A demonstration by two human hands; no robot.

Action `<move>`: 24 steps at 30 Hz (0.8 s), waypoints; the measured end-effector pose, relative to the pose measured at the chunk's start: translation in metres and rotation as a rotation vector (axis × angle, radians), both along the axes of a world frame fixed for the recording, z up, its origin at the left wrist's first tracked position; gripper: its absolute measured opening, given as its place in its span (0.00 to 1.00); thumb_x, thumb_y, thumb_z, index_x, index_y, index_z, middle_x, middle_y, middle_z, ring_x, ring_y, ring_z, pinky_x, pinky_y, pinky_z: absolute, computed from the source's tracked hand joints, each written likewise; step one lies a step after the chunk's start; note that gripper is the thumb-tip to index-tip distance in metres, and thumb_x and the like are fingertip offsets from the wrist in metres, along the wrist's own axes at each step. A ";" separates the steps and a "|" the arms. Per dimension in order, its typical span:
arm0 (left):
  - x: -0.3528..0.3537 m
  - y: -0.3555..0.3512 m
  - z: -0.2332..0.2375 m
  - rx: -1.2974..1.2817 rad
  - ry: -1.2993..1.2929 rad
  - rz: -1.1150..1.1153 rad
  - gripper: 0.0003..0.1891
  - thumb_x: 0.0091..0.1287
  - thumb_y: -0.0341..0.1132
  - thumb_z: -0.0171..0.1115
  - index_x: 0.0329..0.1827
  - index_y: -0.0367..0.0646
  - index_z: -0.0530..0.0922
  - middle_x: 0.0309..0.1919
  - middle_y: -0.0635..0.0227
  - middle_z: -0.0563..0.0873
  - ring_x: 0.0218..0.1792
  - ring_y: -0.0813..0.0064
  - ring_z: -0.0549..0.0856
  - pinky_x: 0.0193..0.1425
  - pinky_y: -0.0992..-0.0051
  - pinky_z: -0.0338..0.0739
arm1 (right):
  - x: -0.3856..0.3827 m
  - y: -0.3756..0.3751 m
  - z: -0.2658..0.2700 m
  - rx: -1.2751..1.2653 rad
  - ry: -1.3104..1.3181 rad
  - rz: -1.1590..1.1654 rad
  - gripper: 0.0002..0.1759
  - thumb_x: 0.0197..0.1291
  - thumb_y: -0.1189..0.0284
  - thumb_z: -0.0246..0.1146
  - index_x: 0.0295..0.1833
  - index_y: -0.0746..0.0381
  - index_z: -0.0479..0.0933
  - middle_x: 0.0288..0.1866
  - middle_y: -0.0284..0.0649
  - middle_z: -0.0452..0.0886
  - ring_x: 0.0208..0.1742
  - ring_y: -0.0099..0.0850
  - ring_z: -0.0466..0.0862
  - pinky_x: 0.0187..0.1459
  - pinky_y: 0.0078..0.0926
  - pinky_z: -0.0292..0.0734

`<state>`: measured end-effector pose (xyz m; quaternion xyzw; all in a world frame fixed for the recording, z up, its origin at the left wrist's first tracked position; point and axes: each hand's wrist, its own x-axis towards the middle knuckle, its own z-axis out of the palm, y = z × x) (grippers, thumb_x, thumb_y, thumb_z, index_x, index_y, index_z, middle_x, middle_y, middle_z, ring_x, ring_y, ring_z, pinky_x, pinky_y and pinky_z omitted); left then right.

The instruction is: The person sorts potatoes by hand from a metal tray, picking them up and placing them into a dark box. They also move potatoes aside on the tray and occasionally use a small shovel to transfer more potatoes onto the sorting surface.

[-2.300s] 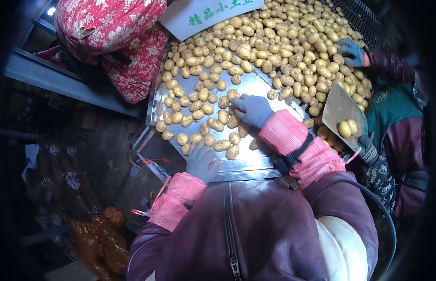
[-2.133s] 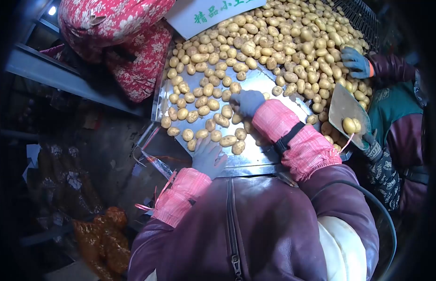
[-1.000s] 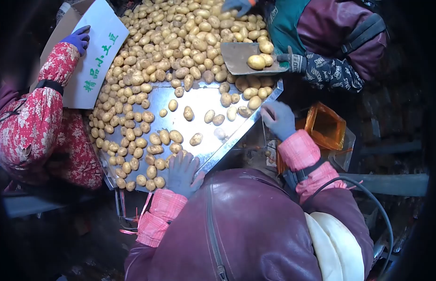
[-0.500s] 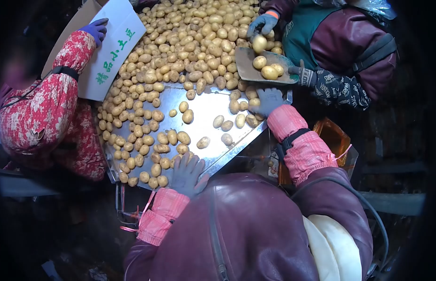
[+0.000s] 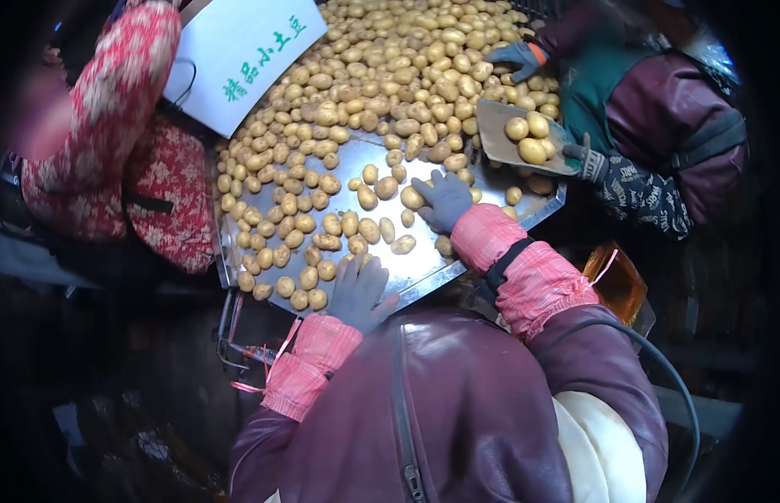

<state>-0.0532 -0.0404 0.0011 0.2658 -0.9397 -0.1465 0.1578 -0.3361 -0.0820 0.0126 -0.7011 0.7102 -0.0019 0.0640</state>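
Many small yellow potatoes (image 5: pixel 367 230) lie on a shiny metal tray (image 5: pixel 423 260), loosely scattered at the near side and heaped at the back. My left hand (image 5: pixel 359 293), in a grey glove, rests flat at the tray's near edge with its fingers spread, just below several potatoes. Farther right, my right hand (image 5: pixel 446 201), also gloved in grey, reaches over the tray with fingers apart. Its fingertips touch a potato (image 5: pixel 413 198); a grip on it is not visible. More potatoes lie close around this hand.
At right, a co-worker's gloved hand (image 5: pixel 588 159) holds a scoop (image 5: pixel 497 134) with several potatoes; their other hand (image 5: pixel 517 59) is on the heap. A white box (image 5: pixel 239 50) with green writing stands at left beside a person in a red floral sleeve (image 5: pixel 126 75).
My right hand has moved inward from the tray's right edge. The right co-worker's upper hand has released a potato and lies on the heap. The left person's hand has left the box's front.
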 end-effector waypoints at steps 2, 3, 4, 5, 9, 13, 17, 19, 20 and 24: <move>0.005 0.001 -0.006 -0.037 0.045 0.044 0.22 0.63 0.47 0.63 0.54 0.42 0.76 0.56 0.56 0.75 0.62 0.49 0.71 0.69 0.49 0.61 | -0.006 0.001 -0.011 -0.136 -0.079 0.005 0.28 0.60 0.59 0.64 0.67 0.47 0.72 0.55 0.44 0.76 0.55 0.44 0.77 0.54 0.47 0.72; 0.006 0.000 -0.007 -0.061 0.071 0.062 0.22 0.63 0.46 0.63 0.54 0.41 0.76 0.56 0.56 0.75 0.60 0.50 0.73 0.68 0.50 0.63 | -0.006 0.000 -0.005 -0.210 -0.143 -0.010 0.27 0.60 0.61 0.64 0.66 0.48 0.73 0.53 0.44 0.77 0.53 0.43 0.78 0.53 0.45 0.73; 0.007 -0.002 -0.006 0.102 0.160 0.107 0.22 0.64 0.46 0.63 0.56 0.41 0.76 0.55 0.56 0.76 0.58 0.51 0.75 0.66 0.51 0.66 | -0.005 -0.004 0.001 -0.285 -0.209 -0.025 0.25 0.60 0.63 0.65 0.65 0.49 0.74 0.50 0.44 0.78 0.51 0.42 0.79 0.52 0.43 0.73; 0.009 -0.003 -0.004 0.269 0.246 0.148 0.23 0.66 0.46 0.62 0.57 0.40 0.76 0.54 0.56 0.78 0.56 0.52 0.77 0.64 0.52 0.70 | -0.002 -0.001 0.004 -0.335 -0.263 -0.077 0.24 0.61 0.66 0.65 0.64 0.53 0.75 0.49 0.47 0.80 0.50 0.43 0.81 0.54 0.40 0.74; -0.001 -0.001 0.026 1.217 0.885 0.498 0.23 0.70 0.47 0.60 0.59 0.40 0.76 0.49 0.60 0.82 0.48 0.62 0.83 0.53 0.60 0.79 | 0.053 0.022 0.048 -0.169 -0.996 0.145 0.28 0.63 0.59 0.66 0.66 0.55 0.74 0.56 0.49 0.79 0.58 0.47 0.79 0.61 0.43 0.73; 0.008 0.002 0.024 1.702 1.180 0.609 0.23 0.70 0.55 0.57 0.51 0.42 0.77 0.42 0.64 0.84 0.40 0.65 0.85 0.42 0.64 0.82 | 0.046 0.007 0.034 -0.179 -0.386 0.261 0.25 0.61 0.59 0.67 0.63 0.53 0.75 0.58 0.45 0.77 0.58 0.45 0.77 0.58 0.42 0.71; 0.018 0.003 0.015 1.842 1.170 0.690 0.23 0.72 0.55 0.54 0.48 0.41 0.78 0.37 0.62 0.84 0.34 0.64 0.85 0.38 0.64 0.83 | 0.026 -0.016 -0.004 -0.063 -0.135 0.189 0.15 0.56 0.70 0.63 0.51 0.50 0.79 0.54 0.41 0.75 0.56 0.43 0.75 0.53 0.42 0.70; 0.013 0.002 0.022 1.867 1.149 0.710 0.22 0.73 0.54 0.53 0.46 0.41 0.79 0.36 0.62 0.84 0.32 0.65 0.84 0.36 0.65 0.82 | 0.027 -0.020 -0.001 -0.108 -0.126 0.191 0.13 0.54 0.69 0.65 0.47 0.51 0.79 0.54 0.42 0.76 0.54 0.43 0.75 0.53 0.42 0.71; 0.012 0.003 0.021 1.824 1.138 0.726 0.24 0.73 0.54 0.51 0.49 0.40 0.79 0.37 0.61 0.84 0.31 0.65 0.84 0.33 0.64 0.82 | 0.026 -0.017 0.001 -0.148 -0.209 0.215 0.14 0.55 0.67 0.66 0.49 0.52 0.79 0.54 0.43 0.76 0.54 0.45 0.76 0.53 0.43 0.71; 0.003 0.011 0.026 1.736 1.117 0.691 0.29 0.75 0.56 0.45 0.64 0.39 0.75 0.42 0.57 0.86 0.26 0.69 0.83 0.25 0.67 0.80 | 0.067 0.009 0.019 -0.142 -0.735 0.189 0.26 0.57 0.54 0.67 0.60 0.52 0.77 0.55 0.47 0.78 0.55 0.50 0.78 0.57 0.46 0.74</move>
